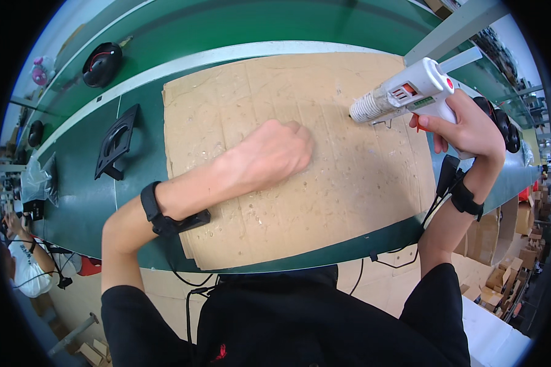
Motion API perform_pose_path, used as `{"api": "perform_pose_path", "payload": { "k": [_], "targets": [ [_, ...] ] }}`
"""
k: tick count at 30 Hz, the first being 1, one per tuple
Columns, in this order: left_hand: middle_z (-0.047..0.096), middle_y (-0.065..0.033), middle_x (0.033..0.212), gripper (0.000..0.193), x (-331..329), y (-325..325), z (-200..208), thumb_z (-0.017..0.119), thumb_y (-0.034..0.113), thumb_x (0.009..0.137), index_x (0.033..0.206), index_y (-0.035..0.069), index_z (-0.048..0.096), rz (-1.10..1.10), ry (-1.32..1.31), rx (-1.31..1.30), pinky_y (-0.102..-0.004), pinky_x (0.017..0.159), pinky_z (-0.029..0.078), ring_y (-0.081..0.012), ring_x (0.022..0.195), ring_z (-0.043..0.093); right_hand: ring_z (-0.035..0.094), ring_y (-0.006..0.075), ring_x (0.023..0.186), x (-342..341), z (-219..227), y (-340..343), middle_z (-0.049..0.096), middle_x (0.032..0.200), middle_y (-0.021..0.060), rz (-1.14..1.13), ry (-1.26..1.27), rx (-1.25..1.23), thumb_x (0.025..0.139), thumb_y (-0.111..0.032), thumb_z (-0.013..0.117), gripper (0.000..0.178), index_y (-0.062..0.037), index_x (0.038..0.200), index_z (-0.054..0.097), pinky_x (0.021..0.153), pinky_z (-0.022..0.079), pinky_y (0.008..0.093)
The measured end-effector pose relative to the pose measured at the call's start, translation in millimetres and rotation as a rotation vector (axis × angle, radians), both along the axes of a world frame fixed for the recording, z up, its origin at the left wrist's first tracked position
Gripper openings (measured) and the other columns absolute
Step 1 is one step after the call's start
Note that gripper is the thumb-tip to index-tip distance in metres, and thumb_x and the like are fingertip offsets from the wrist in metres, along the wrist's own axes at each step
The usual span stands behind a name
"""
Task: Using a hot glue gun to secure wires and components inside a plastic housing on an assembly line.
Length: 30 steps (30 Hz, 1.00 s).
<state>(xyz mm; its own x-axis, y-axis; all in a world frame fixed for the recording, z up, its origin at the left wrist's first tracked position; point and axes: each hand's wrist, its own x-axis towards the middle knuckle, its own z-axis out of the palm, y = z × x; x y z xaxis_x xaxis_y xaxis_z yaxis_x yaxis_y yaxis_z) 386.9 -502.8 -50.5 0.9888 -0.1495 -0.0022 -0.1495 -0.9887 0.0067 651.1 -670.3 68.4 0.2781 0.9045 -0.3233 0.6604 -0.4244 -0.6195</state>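
Note:
My right hand (473, 126) is wrapped round the handle of a white hot glue gun (410, 92), with a finger at its red trigger. The gun points left and slightly down above the cardboard sheet (349, 202), and a translucent glue stick (462, 60) sticks out of its back end. Over the middle of the sheet, my left hand (275, 150) is closed with the knuckles up. Its fingertips are curled under, so whatever they may hold is hidden. Dried glue spots and scuffs mark the cardboard.
A black plate-like part with a round opening (115, 144) stands on the green bench left of the cardboard. Round black parts (102, 64) sit at the far left, others (507, 129) beyond my right hand. A clear plastic bag (40, 178) and another person (30, 260) are at left.

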Motion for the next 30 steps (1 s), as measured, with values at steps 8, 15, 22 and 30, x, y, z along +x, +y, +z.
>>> {"api": "perform_pose_path", "payload": {
  "k": [8, 15, 22, 30],
  "targets": [
    [0.064, -0.0165, 0.080, 0.006, 10, 14, 13, 0.062, 0.004, 0.078, 0.078, -0.002, 0.060, -0.167, 0.144, -0.033, -0.0414, 0.066, 0.057, -0.0332, 0.082, 0.069, 0.061, 0.0115, 0.052, 3, 1, 0, 0.069, 0.088, 0.0071, 0.029, -0.046, -0.073, 0.092, -0.018, 0.069, 0.028, 0.0027, 0.110, 0.063, 0.047, 0.049, 0.0249],
    [0.062, -0.0167, 0.064, 0.012, 26, 9, 21, 0.064, 0.004, 0.074, 0.064, 0.000, 0.059, -0.275, 0.058, -0.051, -0.0433, 0.060, 0.054, -0.0371, 0.066, 0.066, 0.066, 0.0165, 0.052, -1, 2, 1, 0.064, 0.077, 0.0107, 0.048, -0.010, -0.008, 0.091, -0.023, 0.072, 0.035, 0.0082, 0.098, 0.058, 0.046, 0.052, 0.0283],
    [0.063, -0.0176, 0.066, 0.010, 30, 15, 9, 0.066, 0.009, 0.072, 0.069, 0.001, 0.061, -0.280, 0.151, -0.038, -0.0440, 0.059, 0.052, -0.0366, 0.067, 0.066, 0.066, 0.0166, 0.052, 4, -1, 1, 0.066, 0.080, 0.0118, 0.099, -0.020, -0.019, 0.091, -0.025, 0.070, 0.037, 0.0086, 0.100, 0.058, 0.046, 0.051, 0.0285],
    [0.060, -0.0198, 0.065, 0.014, 17, 29, 3, 0.062, 0.011, 0.073, 0.077, -0.002, 0.057, -0.075, 0.212, -0.104, -0.0470, 0.063, 0.052, -0.0405, 0.068, 0.064, 0.066, 0.0172, 0.052, 5, -1, -2, 0.066, 0.080, 0.0119, 0.098, -0.020, -0.018, 0.091, -0.026, 0.071, 0.038, 0.0089, 0.100, 0.058, 0.046, 0.052, 0.0289]
  ]
}}
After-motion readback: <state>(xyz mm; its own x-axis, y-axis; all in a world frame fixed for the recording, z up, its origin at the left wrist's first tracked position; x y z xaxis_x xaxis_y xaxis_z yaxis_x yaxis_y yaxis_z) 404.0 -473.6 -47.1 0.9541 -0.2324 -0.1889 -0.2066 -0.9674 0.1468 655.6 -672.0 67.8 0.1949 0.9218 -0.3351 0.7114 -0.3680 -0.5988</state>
